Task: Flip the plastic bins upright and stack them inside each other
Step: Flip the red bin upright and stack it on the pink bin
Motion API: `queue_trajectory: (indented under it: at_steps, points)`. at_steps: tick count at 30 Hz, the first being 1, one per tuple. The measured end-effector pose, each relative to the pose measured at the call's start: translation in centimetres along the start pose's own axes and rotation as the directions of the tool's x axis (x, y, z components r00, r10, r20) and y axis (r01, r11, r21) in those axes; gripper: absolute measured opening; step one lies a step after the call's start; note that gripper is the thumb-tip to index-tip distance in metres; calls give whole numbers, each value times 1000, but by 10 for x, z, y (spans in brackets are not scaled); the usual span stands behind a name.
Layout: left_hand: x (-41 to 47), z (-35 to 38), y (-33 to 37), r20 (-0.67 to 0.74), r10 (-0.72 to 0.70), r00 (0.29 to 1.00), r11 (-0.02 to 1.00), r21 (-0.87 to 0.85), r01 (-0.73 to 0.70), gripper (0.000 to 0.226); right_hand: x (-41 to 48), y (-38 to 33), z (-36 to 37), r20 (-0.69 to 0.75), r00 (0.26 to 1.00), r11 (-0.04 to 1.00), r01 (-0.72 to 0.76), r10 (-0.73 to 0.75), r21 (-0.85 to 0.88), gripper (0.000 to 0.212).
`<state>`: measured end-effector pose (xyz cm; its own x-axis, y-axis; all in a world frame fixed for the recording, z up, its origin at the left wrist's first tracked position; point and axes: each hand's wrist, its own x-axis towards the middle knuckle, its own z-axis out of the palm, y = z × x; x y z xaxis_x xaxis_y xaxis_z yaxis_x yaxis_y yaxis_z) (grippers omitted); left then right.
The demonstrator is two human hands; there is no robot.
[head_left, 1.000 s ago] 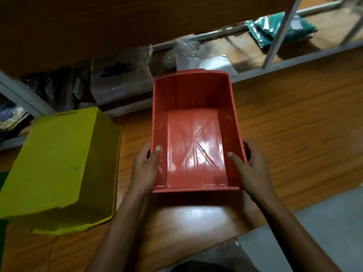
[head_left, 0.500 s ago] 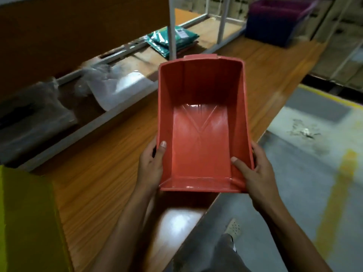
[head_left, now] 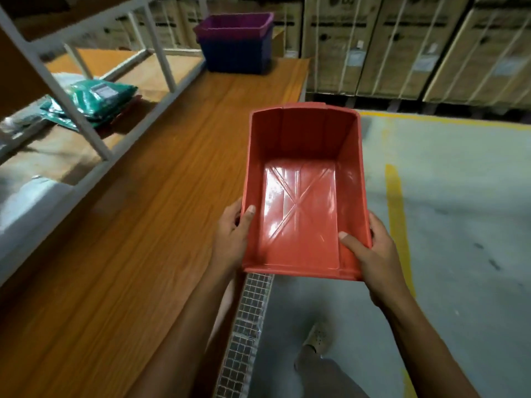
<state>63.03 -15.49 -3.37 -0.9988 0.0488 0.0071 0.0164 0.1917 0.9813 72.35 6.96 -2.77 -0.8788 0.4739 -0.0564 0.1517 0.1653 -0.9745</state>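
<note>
I hold a red plastic bin (head_left: 301, 196) upright in the air, its open side facing me, off the right edge of the wooden table (head_left: 129, 239). My left hand (head_left: 234, 234) grips its left wall near the front, thumb inside. My right hand (head_left: 370, 251) grips the right front corner, thumb inside too. At the table's far end stands a purple bin nested in a dark blue bin (head_left: 237, 43), both upright. The yellow bin is out of view.
A white metal shelf frame (head_left: 86, 130) runs along the table's left side with green packets (head_left: 94, 101) on it. Strapped cardboard boxes (head_left: 416, 47) line the back. To the right lies grey floor with yellow lines (head_left: 398, 214). A wire mesh panel (head_left: 250, 326) hangs under the table edge.
My view has swung right along the table with the red bin still in both hands. The yellow bin left the view; the purple and blue bins came into sight.
</note>
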Motion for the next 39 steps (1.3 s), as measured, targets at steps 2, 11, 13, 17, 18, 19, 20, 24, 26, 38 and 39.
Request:
queue_trajectory:
  at_steps: [2, 11, 13, 17, 18, 19, 20, 24, 26, 38, 39]
  points:
    - [21, 24, 6, 43, 7, 999, 1000, -3, -6, 38, 25, 6, -11, 1, 1000, 1000, -7, 7, -21, 68]
    - [127, 127, 16, 227, -39, 973, 999, -15, 44, 47, 151, 31, -50, -63, 996, 975, 46, -61, -216, 93]
    - [146, 147, 20, 240, -20, 971, 1000, -7, 22, 44, 173, 33, -58, -81, 994, 971, 54, -75, -235, 94]
    - [182, 183, 25, 237, 16, 971, 1000, -9, -14, 39, 217, 29, -74, -117, 987, 969, 76, -106, -236, 91]
    - [190, 192, 26, 237, 15, 971, 1000, -5, -15, 42, 229, 29, -77, -123, 986, 967, 80, -113, -241, 90]
    - [198, 200, 27, 236, 12, 972, 1000, -12, -9, 48, 241, 29, -81, -131, 985, 966, 82, -117, -245, 89]
    - [206, 207, 27, 233, 3, 972, 1000, -14, 1, 54, 253, 30, -83, -138, 983, 965, 82, -120, -250, 88]
    - [246, 229, 16, 214, -12, 977, 999, -35, 19, 65, 302, 33, -84, -131, 984, 958, 85, -124, -273, 87]
    - [270, 240, 12, 205, -21, 979, 999, -45, 31, 68, 330, 35, -82, -127, 983, 952, 91, -133, -291, 87]
    - [499, 299, 35, 71, 100, 992, 980, -179, -86, 54, 583, -3, -41, -95, 957, 942, 247, -274, -225, 84]
    - [519, 301, 42, 66, 123, 990, 978, -177, -110, 56, 604, -10, -38, -94, 952, 940, 266, -291, -213, 86]
